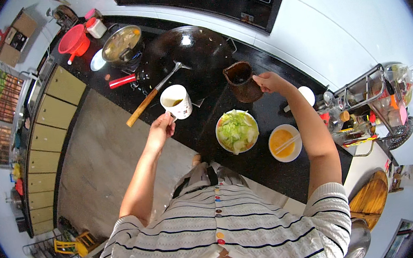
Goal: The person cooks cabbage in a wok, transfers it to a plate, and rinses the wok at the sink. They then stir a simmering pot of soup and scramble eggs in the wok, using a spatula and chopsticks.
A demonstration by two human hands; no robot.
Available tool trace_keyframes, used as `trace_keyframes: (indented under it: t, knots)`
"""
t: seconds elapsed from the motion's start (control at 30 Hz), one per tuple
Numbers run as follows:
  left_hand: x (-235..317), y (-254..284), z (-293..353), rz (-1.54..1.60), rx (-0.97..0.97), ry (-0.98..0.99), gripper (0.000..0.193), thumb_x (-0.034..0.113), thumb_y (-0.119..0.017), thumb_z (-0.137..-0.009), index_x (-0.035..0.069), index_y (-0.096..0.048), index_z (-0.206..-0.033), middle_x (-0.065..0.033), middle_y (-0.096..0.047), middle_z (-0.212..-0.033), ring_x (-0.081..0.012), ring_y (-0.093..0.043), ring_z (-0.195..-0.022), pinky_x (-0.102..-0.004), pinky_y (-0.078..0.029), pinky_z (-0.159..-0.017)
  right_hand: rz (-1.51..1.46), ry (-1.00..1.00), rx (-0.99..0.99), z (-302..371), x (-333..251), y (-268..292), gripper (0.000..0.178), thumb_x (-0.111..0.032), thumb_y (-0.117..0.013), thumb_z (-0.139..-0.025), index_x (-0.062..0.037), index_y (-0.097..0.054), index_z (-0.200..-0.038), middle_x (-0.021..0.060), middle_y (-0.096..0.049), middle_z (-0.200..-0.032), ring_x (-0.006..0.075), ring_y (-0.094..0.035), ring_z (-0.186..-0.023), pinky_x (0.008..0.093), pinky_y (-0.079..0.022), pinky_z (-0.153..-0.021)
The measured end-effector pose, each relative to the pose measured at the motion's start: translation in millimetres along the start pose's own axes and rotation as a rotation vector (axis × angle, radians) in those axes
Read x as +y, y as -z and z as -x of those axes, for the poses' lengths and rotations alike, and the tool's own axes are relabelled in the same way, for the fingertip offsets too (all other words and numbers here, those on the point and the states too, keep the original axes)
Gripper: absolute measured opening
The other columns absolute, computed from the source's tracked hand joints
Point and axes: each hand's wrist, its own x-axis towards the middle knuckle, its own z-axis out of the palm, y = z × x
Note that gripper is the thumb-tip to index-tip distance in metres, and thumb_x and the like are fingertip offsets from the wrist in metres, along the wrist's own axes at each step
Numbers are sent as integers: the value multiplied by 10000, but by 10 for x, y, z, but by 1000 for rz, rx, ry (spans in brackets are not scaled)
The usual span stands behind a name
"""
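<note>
While left hand [160, 130] grips the white mug [176, 101] by its handle and right hand [268, 82] clamps the brown jug [241, 81], pouring step looks live; next likely needs tilting toward the wok [193, 55] at 12 o'clock.

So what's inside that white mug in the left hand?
The white mug, held by the left hand, has a little yellowish-brown liquid at the bottom, with bare white wall above it. How deep the liquid is cannot be seen. The brown jug's inside beside it looks dark.
</note>
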Motion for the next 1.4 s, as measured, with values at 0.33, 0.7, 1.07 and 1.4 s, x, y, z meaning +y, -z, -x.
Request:
trace_keyframes:
  t: [0.33,0.7,1.07,1.4]
  knots:
    - [-8,-452,-106,-75,-159,38,346,422,-417,-985,158,-485,-771,38,-494,-664,-70,-435,-581,-215,-328,-529,-197,124,11,-49,462,-129,461,-424,-550,-905,-70,-536,-609,17,-548,-577,115,-499,-539,275,-410,-544]
    - [-11,-1178,-446,-122,-338,15,339,407,-414,-986,149,-462,-770,37,-486,-681,-71,-435,-603,-210,-346,-561,-581,151,139,142,1070,-454,345,-370,-488,-960,-103,-517,-743,-5,-531,-641,80,-466,-568,230,-374,-537]
    - [278,-2405,-1131,-73,-560,-127,363,426,-413,-983,162,-428,-734,46,-476,-665,-53,-438,-582,-196,-348,-535,-836,162,459,256,1382,-701,306,-339,-512,-954,-82,-541,-792,1,-544,-635,83,-509,-581,222,-386,-533]
    - [25,-2935,-1512,-325,-405,-150,424,385,-437,-976,43,-566,-761,-8,-531,-619,-109,-487,-520,-263,-402,-515,-408,-35,1414,1422,1186,-821,291,-196,-727,-800,-57,-494,-906,17,-452,-669,140,-444,-583,299,-419,-574]
